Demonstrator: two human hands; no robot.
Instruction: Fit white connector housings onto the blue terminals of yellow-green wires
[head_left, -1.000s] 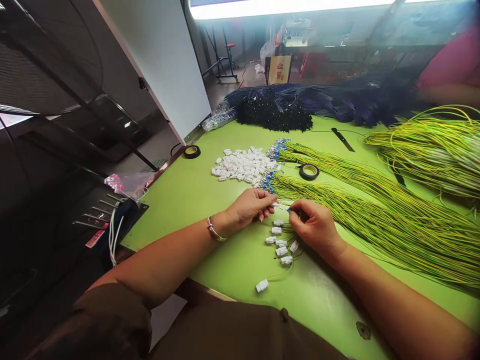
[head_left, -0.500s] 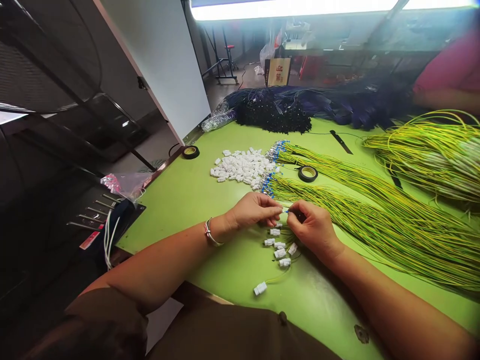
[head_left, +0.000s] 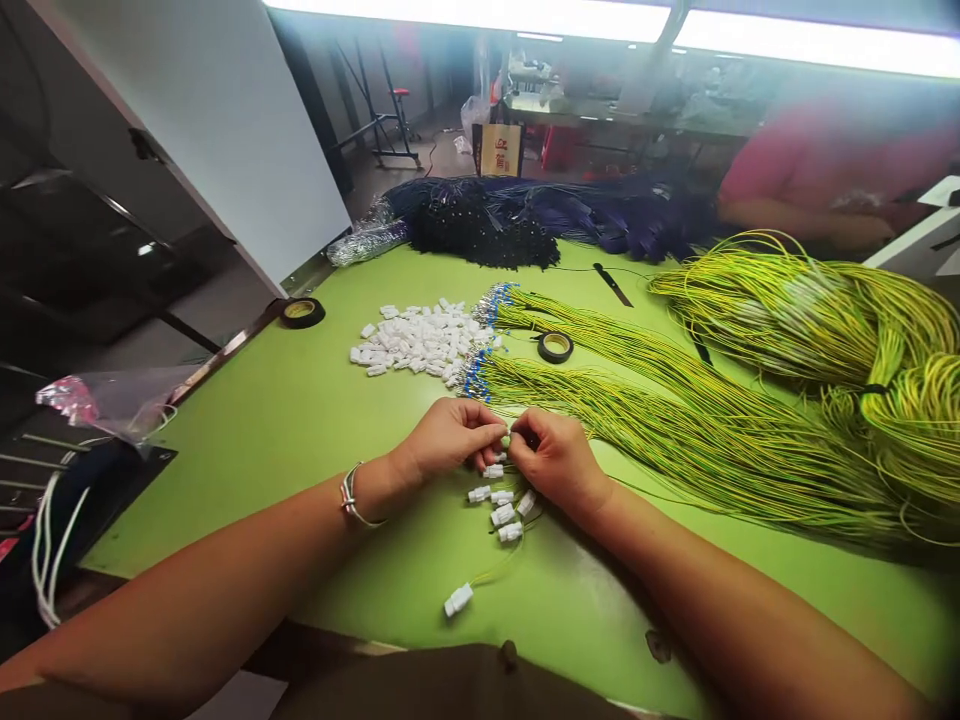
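My left hand (head_left: pixel 454 438) pinches a small white connector (head_left: pixel 507 437), mostly covered by the fingers. Close against it, my right hand (head_left: pixel 559 460) is closed on the end of a yellow-green wire, largely hidden in the grip. The fingertips of both hands almost touch. Under and in front of them lie several white connectors (head_left: pixel 502 514) with wires attached, one of them (head_left: pixel 458 599) nearer to me. Beyond my hands is a heap of loose white connectors (head_left: pixel 420 338). Beside it, long bundles of yellow-green wires (head_left: pixel 637 425) end in blue-collared metal terminals (head_left: pixel 478 375).
Black tape rolls lie on the green table (head_left: pixel 337 560): one (head_left: pixel 555 347) between the wire bundles, another (head_left: pixel 302 312) at the left edge. A dark blade-like tool (head_left: pixel 613 285), dark cables (head_left: pixel 510 225) and coiled wire (head_left: pixel 795 310) lie farther back. Across the table sits a person in pink (head_left: pixel 787 170).
The view has swung to the right, so everything appears farther left. The fingertips have come closer together, and the blue collar that showed between them is now hidden.
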